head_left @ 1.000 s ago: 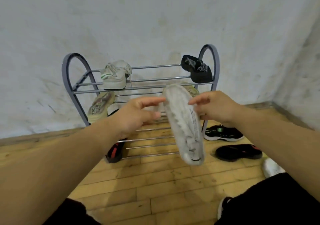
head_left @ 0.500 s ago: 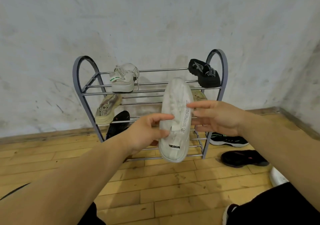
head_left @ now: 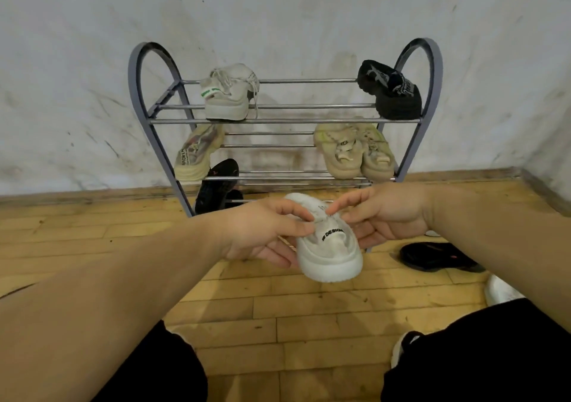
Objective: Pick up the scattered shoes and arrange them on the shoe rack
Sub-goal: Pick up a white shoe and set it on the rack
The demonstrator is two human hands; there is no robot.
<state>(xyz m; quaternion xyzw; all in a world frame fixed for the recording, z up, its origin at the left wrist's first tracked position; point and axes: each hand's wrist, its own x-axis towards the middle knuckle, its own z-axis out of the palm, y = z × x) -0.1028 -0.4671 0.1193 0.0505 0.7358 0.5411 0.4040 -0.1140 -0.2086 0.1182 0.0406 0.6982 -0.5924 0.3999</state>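
Note:
I hold a white sneaker (head_left: 329, 248) with black lettering on its heel in front of the lower part of the metal shoe rack (head_left: 279, 120). My left hand (head_left: 262, 231) grips its left side and my right hand (head_left: 383, 216) its right side, fingers meeting over the opening. On the top shelf stand a grey-white sneaker (head_left: 228, 94) and a black shoe (head_left: 391, 91). The middle shelf holds a beige sneaker (head_left: 197, 154) at the left and a beige pair (head_left: 355, 151) at the right. A black shoe (head_left: 219, 185) leans at the lower left.
On the wooden floor right of the rack lie a black shoe (head_left: 438, 256) and a white shoe (head_left: 500, 290), partly hidden by my right knee. A pale wall stands behind the rack, with a corner at the far right. My knees in black fill the bottom edge.
The white sneaker was turned from sole-facing and vertical to heel toward me, and lowered. Both hands came down with it, uncovering the beige pair on the middle shelf.

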